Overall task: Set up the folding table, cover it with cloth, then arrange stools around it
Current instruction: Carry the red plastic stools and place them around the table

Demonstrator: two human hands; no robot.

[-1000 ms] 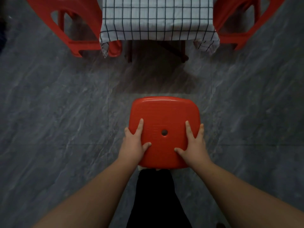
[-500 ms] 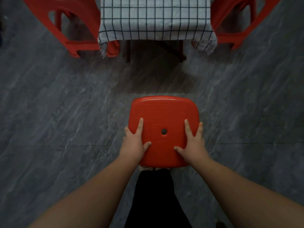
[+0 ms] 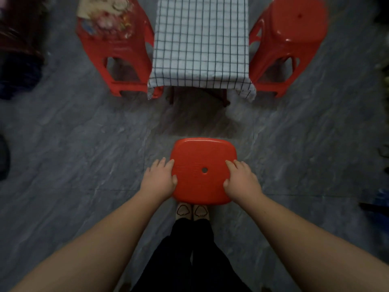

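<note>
A red plastic stool [image 3: 203, 157] with a small hole in its seat is in front of my feet. My left hand [image 3: 160, 179] grips its left edge, thumb on the seat and fingers curled at the rim. My right hand [image 3: 242, 180] grips the right edge the same way. Farther ahead stands the folding table under a white checked cloth [image 3: 201, 43], whose corners hang down. A red stool [image 3: 290, 45] stands at the table's right side. Another red stool [image 3: 117, 49], with a printed sheet on its seat, stands at the left side.
Grey marbled floor tiles [image 3: 84, 144] lie open between the held stool and the table's near end. Dark bundles [image 3: 19, 60] sit at the far left. Dark and blue objects [image 3: 379, 199] show at the right edge.
Both hands have slid from the top of the seat outward to its side edges. The view has risen and pulled back, showing more of the table and both side stools.
</note>
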